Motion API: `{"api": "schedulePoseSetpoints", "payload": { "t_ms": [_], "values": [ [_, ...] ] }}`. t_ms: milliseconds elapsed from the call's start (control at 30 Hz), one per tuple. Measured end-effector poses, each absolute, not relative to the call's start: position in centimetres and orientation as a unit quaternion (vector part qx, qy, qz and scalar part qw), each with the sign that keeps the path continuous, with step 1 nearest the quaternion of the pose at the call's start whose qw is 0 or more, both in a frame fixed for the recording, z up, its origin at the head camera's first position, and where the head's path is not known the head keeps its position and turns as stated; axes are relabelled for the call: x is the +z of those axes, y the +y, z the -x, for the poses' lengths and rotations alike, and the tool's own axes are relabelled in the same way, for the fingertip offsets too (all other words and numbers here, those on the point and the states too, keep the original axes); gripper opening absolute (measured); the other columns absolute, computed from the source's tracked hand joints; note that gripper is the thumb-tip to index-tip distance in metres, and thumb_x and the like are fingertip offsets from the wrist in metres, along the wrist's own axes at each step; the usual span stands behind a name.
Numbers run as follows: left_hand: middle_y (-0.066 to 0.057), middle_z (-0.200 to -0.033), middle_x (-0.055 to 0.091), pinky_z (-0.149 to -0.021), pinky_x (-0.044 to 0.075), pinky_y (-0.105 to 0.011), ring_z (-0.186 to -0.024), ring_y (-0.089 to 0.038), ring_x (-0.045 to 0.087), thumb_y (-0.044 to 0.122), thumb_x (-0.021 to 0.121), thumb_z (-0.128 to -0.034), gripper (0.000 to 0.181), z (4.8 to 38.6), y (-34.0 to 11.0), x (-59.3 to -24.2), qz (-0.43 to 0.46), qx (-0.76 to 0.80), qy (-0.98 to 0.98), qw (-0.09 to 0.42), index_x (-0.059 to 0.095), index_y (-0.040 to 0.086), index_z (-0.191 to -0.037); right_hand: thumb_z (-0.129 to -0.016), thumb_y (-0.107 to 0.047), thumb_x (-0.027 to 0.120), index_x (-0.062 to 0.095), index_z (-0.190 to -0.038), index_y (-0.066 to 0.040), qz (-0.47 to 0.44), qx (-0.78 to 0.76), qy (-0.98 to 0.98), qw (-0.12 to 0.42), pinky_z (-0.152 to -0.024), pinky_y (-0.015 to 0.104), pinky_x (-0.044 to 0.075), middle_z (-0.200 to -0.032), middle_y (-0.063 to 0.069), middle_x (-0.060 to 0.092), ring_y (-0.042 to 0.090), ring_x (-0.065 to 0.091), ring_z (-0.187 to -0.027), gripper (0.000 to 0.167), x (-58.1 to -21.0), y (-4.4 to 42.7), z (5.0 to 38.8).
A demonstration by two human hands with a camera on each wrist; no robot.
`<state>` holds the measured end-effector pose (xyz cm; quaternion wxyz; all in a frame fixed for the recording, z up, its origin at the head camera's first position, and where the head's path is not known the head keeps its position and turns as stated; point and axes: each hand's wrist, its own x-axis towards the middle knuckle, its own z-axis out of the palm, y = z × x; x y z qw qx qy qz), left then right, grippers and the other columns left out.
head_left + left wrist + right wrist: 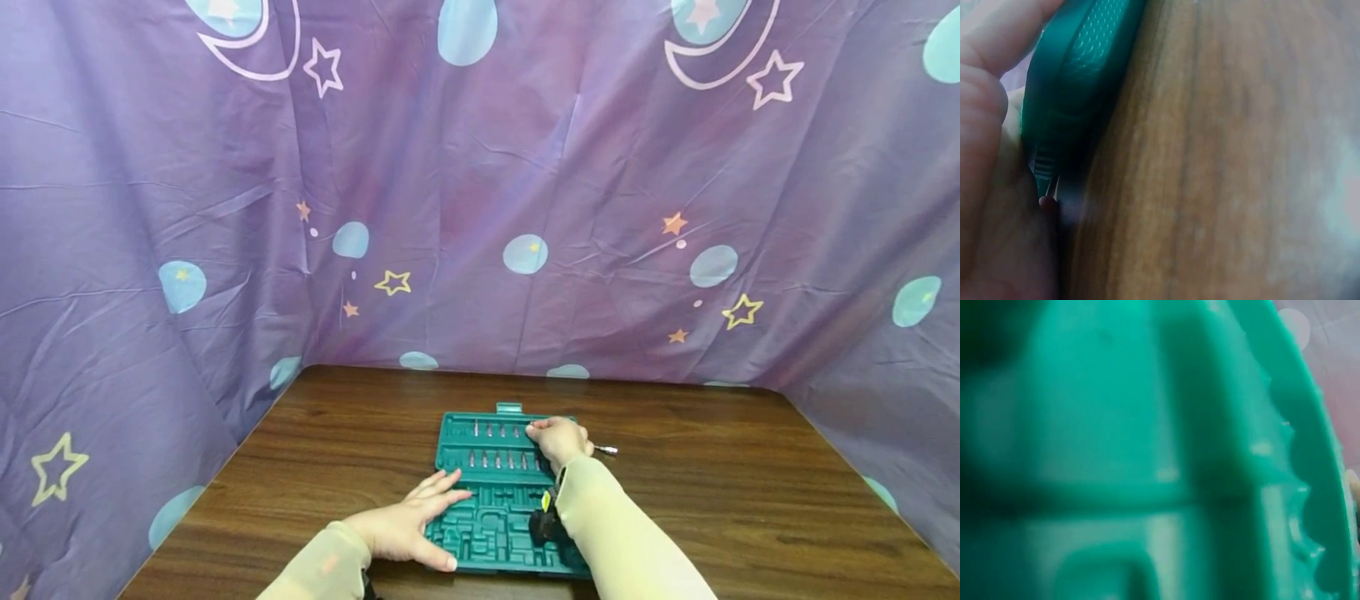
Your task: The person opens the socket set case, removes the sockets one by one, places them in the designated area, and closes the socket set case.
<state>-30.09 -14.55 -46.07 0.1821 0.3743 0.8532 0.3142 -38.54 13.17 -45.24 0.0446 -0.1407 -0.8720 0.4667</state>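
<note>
A green plastic bit case [487,562] lies unfolded on the table, its far half holding two rows of screwdriver bits [498,460]. My left hand [408,521] rests on the case's near left edge, fingers spread and thumb along the front; the left wrist view shows the case's textured side [1094,44] beside the palm. At the upper row, my right hand [561,440] pinches with thumb and fingertips at the place of a screwdriver bit, which the fingers mostly hide. The right wrist view shows only blurred green molding [1104,425] of the case.
A thin metal rod [606,450] sticks out to the right from behind the right hand; whether the hand touches it I cannot tell. Moulded slots fill the near half of the case. Brown wooden table [720,492] surrounds it, with a purple patterned curtain [465,183] behind.
</note>
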Motion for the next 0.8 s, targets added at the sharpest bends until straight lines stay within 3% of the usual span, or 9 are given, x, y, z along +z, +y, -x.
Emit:
{"api": "schedulePoseSetpoints", "payload": {
  "t_ms": [267, 433, 567, 800],
  "values": [
    [-0.004, -0.162, 0.006, -0.108, 0.011, -0.066, -0.147, -0.031, -0.003, 0.047, 0.073, -0.0798, 0.087, 30.1, -14.4, -46.0, -0.378, 0.315, 0.85, 0.187, 0.03, 0.022, -0.151, -0.085, -0.027, 0.072, 0.074, -0.094, -0.008, 0.124, 0.503, -0.853, 0.06, -0.097, 0.057, 0.024, -0.111, 0.017, 0.062, 0.045, 0.038, -0.115, 0.021, -45.0, 13.9, 38.9],
    [-0.004, -0.162, 0.006, -0.108, 0.01, -0.066, -0.147, -0.031, -0.003, 0.048, 0.073, -0.0793, 0.088, 30.1, -14.2, -46.0, -0.379, 0.316, 0.85, 0.185, 0.031, 0.022, -0.151, -0.087, -0.015, 0.069, 0.069, -0.094, 0.004, 0.072, 0.554, -0.828, 0.047, -0.085, 0.041, 0.041, -0.104, 0.017, 0.066, 0.031, 0.052, -0.1, 0.019, -44.1, 15.1, 38.9],
    [-0.004, -0.162, 0.006, -0.108, 0.01, -0.066, -0.147, -0.031, -0.003, 0.046, 0.074, -0.0795, 0.087, 30.2, -14.3, -46.0, -0.379, 0.314, 0.851, 0.183, 0.031, 0.022, -0.151, -0.087, -0.01, 0.069, 0.067, -0.093, 0.006, 0.019, 0.561, -0.827, 0.043, -0.076, 0.03, 0.041, -0.102, 0.013, 0.067, 0.021, 0.055, -0.091, 0.018, -43.2, 16.5, 39.0],
    [-0.004, -0.162, 0.006, -0.108, 0.011, -0.066, -0.147, -0.031, -0.002, 0.046, 0.074, -0.0797, 0.087, 30.1, -14.5, -46.1, -0.379, 0.311, 0.852, 0.183, 0.031, 0.022, -0.151, -0.09, -0.011, 0.066, 0.063, -0.1, 0.005, -0.031, 0.551, -0.833, 0.021, -0.077, 0.034, 0.046, -0.096, 0.011, 0.068, 0.026, 0.062, -0.09, 0.019, -42.7, 19.4, 38.8]
  ]
}}
